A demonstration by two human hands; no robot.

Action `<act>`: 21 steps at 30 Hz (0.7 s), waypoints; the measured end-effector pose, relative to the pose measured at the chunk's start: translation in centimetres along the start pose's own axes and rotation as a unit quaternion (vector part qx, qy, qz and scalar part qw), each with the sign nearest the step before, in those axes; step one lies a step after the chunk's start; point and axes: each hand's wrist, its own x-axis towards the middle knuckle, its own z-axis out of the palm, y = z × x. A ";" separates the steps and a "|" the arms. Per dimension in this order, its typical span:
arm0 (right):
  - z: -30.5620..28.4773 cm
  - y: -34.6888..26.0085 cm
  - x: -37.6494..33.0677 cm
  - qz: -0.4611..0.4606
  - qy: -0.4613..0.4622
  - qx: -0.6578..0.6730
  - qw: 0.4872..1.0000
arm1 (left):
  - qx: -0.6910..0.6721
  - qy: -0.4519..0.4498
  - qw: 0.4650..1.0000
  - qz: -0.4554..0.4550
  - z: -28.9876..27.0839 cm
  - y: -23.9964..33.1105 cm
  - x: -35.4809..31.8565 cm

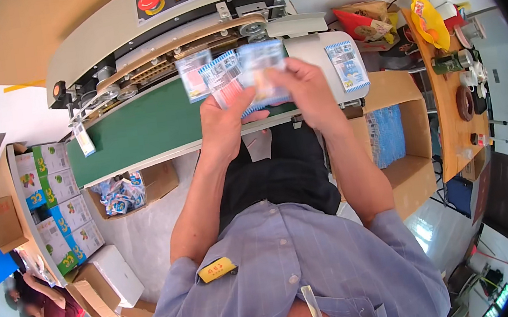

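- Green belt of the sealing machine runs just beyond both hands.
- Cardboard box sits at its right end.
- Left hand and right hand both grip fanned plastic packets above the belt; a loose one could slip off crooked.

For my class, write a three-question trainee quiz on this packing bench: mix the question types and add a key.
1. True or false: both hands hold the fanned stack of packets.
2. Multiple choice: the belt of the sealing machine is A) red, B) green, C) yellow.
3. Short answer: where does the single packet beyond the right hand lie?

Key
1. True: the left hand grips the stack from below and the right hand from the side.
2. B.
3. On the pale outfeed plate at the belt's right end, above an open cardboard box.
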 end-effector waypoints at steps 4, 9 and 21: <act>-2.2 -2.2 0.4 0.016 0.108 0.050 0.993 | -0.052 -0.030 0.998 -0.036 -0.8 1.0 -0.3; -1.6 -1.5 2.9 0.046 0.089 0.029 0.995 | 0.002 -0.030 0.999 -0.029 -1.1 1.1 -0.3; 4.0 -0.5 2.3 -0.064 0.116 -0.077 0.988 | 0.041 0.089 0.994 0.044 -1.4 1.4 -0.6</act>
